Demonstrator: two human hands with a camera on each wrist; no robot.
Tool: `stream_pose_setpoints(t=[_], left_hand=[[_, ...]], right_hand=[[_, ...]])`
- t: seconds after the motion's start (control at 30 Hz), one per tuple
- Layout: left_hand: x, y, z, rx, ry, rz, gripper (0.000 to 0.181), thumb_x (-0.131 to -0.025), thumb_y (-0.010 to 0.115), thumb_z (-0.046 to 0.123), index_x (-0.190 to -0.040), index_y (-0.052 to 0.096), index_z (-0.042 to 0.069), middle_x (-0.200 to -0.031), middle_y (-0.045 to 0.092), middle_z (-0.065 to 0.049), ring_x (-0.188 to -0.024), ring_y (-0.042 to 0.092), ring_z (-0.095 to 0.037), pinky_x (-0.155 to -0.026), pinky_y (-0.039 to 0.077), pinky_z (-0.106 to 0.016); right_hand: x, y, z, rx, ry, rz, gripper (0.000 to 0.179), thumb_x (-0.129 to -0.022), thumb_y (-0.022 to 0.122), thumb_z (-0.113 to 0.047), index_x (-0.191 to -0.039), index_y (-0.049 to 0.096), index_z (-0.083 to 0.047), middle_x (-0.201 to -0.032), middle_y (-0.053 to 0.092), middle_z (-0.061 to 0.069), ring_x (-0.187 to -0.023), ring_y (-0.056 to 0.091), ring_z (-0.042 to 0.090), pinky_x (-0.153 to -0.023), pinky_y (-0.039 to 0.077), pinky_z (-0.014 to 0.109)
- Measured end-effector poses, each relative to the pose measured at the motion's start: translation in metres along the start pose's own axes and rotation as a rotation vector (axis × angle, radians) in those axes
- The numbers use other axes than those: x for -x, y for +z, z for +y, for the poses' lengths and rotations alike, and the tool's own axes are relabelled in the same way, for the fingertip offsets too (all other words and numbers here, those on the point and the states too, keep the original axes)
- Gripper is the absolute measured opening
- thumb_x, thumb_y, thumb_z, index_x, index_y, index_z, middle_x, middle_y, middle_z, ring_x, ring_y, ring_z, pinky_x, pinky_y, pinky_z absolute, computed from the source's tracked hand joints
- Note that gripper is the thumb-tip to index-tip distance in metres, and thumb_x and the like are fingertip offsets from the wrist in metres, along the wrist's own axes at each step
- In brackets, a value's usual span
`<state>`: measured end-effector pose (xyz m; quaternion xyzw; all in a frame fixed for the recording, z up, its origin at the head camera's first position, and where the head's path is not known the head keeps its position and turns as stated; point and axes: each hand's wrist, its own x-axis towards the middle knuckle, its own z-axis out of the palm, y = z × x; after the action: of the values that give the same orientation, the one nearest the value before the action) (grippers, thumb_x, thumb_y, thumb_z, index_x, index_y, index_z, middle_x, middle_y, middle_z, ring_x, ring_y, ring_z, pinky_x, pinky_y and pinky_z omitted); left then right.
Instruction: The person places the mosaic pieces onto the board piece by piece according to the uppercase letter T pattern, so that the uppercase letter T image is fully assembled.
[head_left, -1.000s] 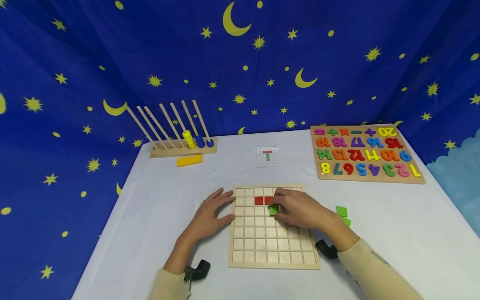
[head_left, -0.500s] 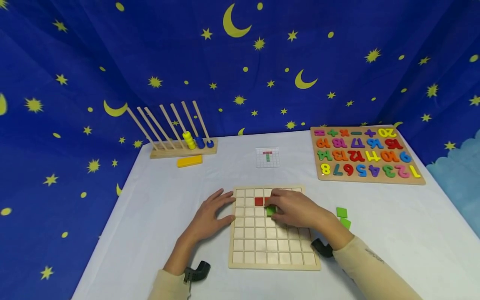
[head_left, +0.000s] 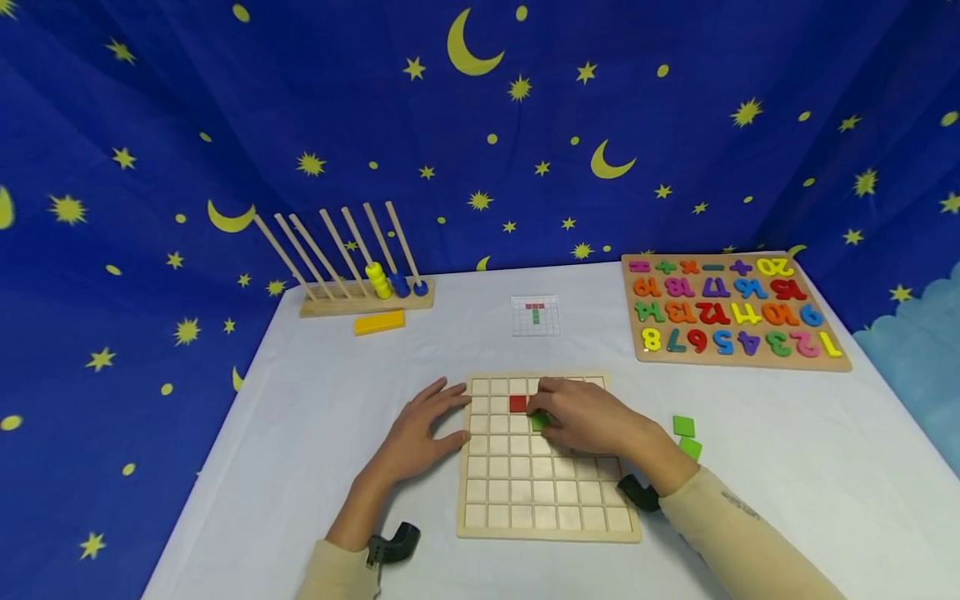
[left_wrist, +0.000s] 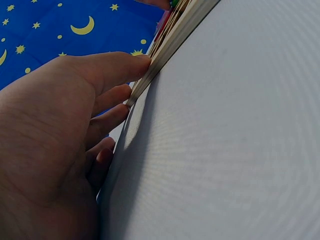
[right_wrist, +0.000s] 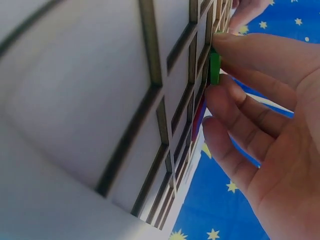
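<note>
Green tile (head_left: 539,422) pinched in right hand (head_left: 588,414), over the board (head_left: 543,492) — I see left hand (head_left: 420,429) loosely spread, fingers (left_wrist: 112,97) touching board's left edge.

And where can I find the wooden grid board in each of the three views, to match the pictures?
Head: the wooden grid board is lower middle, the left hand at its left edge, the right hand over it.
Left wrist: upper middle, a slanting edge at the fingertips.
Right wrist: left to upper middle, its grid seen at a steep slant.
Shared landmark: the blue star-and-moon curtain, visible in all three.
</note>
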<state>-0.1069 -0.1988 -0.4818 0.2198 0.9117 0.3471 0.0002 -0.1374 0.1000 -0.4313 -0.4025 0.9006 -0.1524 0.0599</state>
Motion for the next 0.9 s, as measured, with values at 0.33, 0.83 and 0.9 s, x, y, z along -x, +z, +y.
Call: stream_pose_setpoints(t=[0.33,0.83,0.9], left_hand=[[0.0009,0.0006,0.0008,0.001,-0.015,-0.001,0.052,-0.087,0.071,0.039,-0.134,0.058,0.022,-0.146,0.044,0.008,-0.142,0.023,-0.02,-0.106,0.022,-0.06],[-0.0009,0.0008,0.0002,0.005,-0.028,-0.011,0.053,-0.085,0.073,0.038,-0.134,0.058,0.022,-0.145,0.044,0.009,-0.142,0.022,-0.017,-0.106,0.022,-0.059],[-0.001,0.0006,0.0004,0.01,-0.025,-0.01,0.053,-0.085,0.073,0.037,-0.134,0.058,0.022,-0.146,0.044,0.009,-0.142,0.022,-0.018,-0.106,0.022,-0.059]], right_hand=[[-0.0001,0.0007,-0.0015,-0.008,-0.005,-0.01,0.027,-0.082,0.075,-0.023,-0.108,0.071,-0.017,-0.098,0.056,-0.006,-0.079,0.049,0.008,-0.074,0.048,0.033],[0.0011,0.0016,0.0,-0.035,0.005,0.004,0.027,-0.083,0.076,-0.023,-0.108,0.07,-0.019,-0.099,0.055,-0.006,-0.081,0.051,0.007,-0.073,0.049,0.032],[0.0013,0.0018,0.0013,-0.037,0.01,0.012,0.027,-0.082,0.076,-0.023,-0.108,0.07,-0.019,-0.099,0.055,-0.007,-0.081,0.051,0.006,-0.073,0.049,0.032]])
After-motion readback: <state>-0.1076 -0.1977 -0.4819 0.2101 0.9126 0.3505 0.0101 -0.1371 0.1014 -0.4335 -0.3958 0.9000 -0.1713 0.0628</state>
